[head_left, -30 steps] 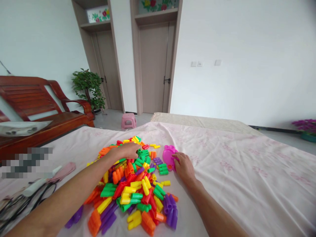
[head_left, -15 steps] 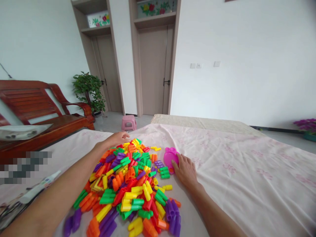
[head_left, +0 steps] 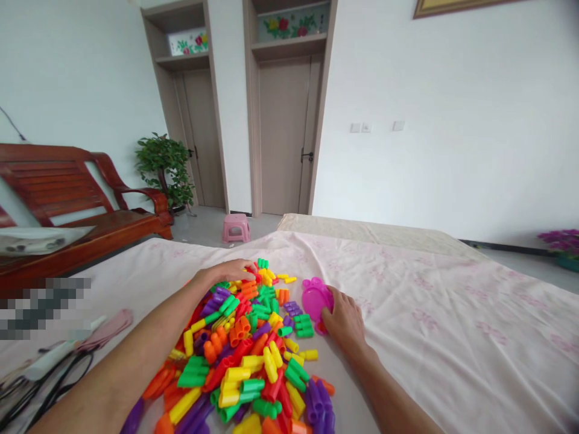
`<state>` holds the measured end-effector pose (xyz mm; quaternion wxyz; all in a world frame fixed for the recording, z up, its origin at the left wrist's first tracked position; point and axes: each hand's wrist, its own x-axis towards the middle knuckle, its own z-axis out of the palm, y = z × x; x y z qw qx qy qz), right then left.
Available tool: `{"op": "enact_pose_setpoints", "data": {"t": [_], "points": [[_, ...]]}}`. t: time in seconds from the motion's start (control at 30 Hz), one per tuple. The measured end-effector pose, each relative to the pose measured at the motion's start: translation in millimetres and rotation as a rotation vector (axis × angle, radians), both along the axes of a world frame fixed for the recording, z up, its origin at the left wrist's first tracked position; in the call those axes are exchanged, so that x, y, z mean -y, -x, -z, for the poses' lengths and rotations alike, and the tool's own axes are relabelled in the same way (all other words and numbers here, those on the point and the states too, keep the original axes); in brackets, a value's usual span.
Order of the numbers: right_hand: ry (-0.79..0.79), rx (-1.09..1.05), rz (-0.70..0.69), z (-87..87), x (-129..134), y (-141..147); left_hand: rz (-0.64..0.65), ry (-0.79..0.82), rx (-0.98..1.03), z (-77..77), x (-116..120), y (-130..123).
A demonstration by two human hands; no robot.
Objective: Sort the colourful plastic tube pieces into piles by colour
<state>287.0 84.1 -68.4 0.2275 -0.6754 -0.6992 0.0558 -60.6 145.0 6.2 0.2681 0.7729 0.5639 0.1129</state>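
Wooden bench (head_left: 63, 181) way over at 10 o'clock from the heap of blocks (head_left: 246, 346), with a clear bag (head_left: 45, 240) on the seat. Tangle of dark cables (head_left: 49, 387) at 9, plus a pink cloth (head_left: 108, 328) just beside, all on the sheet (head_left: 452, 337). Leafy plant (head_left: 165, 166) back at 11, near a door (head_left: 203, 138).

Left hand (head_left: 230, 271) right around 12, at the far edge of the blocks, with fingers loosely curled. Can't tell if clamped on anything, with fingertips half lost among the pieces. Pink stool (head_left: 236, 228) at 12 too, well beyond, on the floor.

Blocks piled every which way: red, orange, yellow, green, purple. Purple block (head_left: 293, 308) and green block (head_left: 304, 325) at 2, out on the edge.

Pink dish (head_left: 315, 300) at 2 as well, lying on the sheet just past those. Right hand (head_left: 346, 313) between 2 and 3, clamped on the dish's right side, with thumb over the rim. White plates (head_left: 360, 128) on the wall at 1, purple flowers (head_left: 561, 241) closer to 3.
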Motion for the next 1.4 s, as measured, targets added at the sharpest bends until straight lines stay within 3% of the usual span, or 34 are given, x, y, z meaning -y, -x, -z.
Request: {"op": "enact_pose_setpoints", "data": {"t": [0.23,0.3,0.37,0.53,0.6,0.7,0.83,1.03,1.4], "points": [[-0.132,-0.040,0.027,3.8,-0.6,-2.5,0.193,0.030,0.121,-25.1,49.2,-37.5],[-0.157,-0.071,0.022,6.2,-1.3,-4.0,0.170,0.028,0.220,-30.4,60.3,-31.3],[-0.166,-0.101,0.023,8.7,-2.4,-5.9,0.043,-0.020,0.303,-30.2,67.8,-11.4],[-0.151,-0.159,0.025,12.3,-5.6,-9.9,-0.454,-0.305,0.253,-0.3,86.8,69.2],[-0.144,-0.173,0.013,12.4,-6.4,-10.6,-0.521,-0.295,0.238,15.5,97.3,91.9],[-0.137,-0.174,0.003,12.5,-7.5,-10.9,-0.504,-0.232,0.240,31.5,107.9,100.4],[-0.137,-0.175,-0.004,14.4,-9.8,-11.4,-0.383,-0.167,0.288,37.1,100.9,79.4],[-0.138,-0.193,-0.011,17.7,-12.7,-13.4,-0.245,-0.171,0.332,32.5,73.7,34.6],[-0.238,-0.432,-0.021,26.1,-17.9,-17.4,0.047,-0.153,0.340,-3.7,37.2,-85.0]]}}
